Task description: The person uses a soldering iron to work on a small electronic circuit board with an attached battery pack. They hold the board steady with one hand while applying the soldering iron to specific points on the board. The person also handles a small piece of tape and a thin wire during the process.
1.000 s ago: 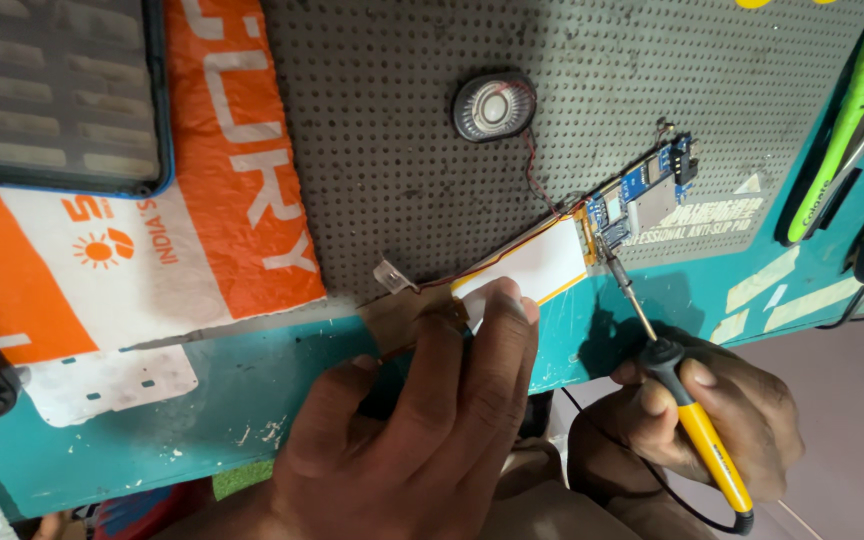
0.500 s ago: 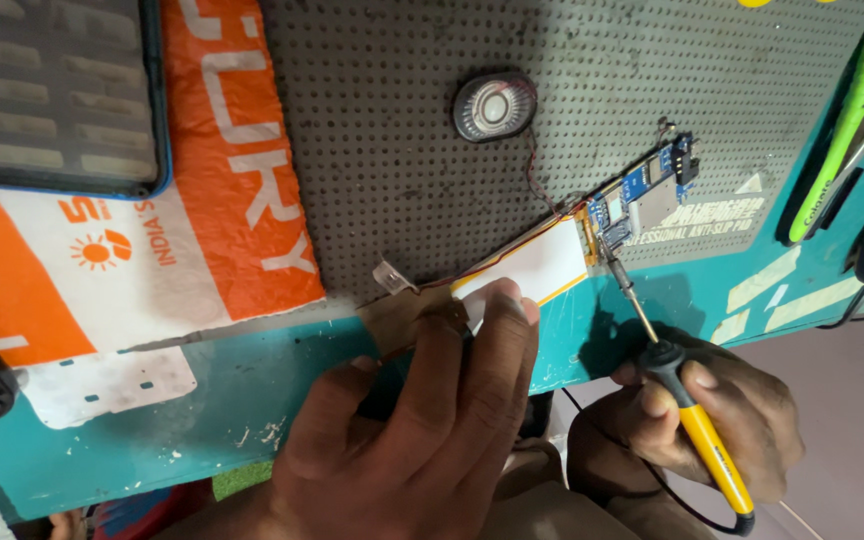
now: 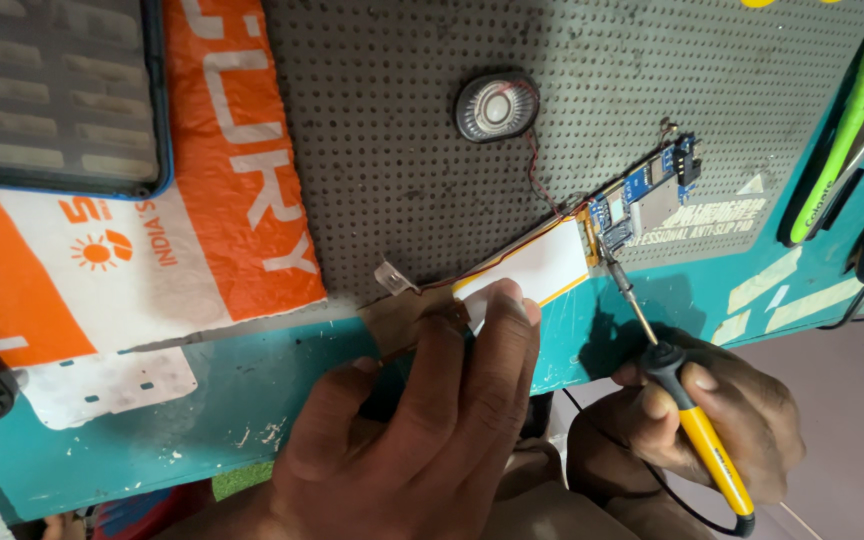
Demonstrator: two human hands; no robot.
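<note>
My right hand (image 3: pixel 702 420) grips a soldering iron (image 3: pixel 697 430) with a black and yellow handle; its metal tip touches the near end of a small blue circuit board (image 3: pixel 642 200). My left hand (image 3: pixel 422 420) presses its fingertips down on the near end of a flat white battery pack (image 3: pixel 542 268) that joins the board. Thin red wires run from the board to a small round speaker (image 3: pixel 497 106) lying on the grey perforated mat (image 3: pixel 402 150).
An orange and white plastic bag (image 3: pixel 152 250) lies at the left under a dark tablet-like device (image 3: pixel 52 90). A green-handled tool (image 3: pixel 852 110) and dark tools lie at the right edge of the teal mat (image 3: pixel 202 400).
</note>
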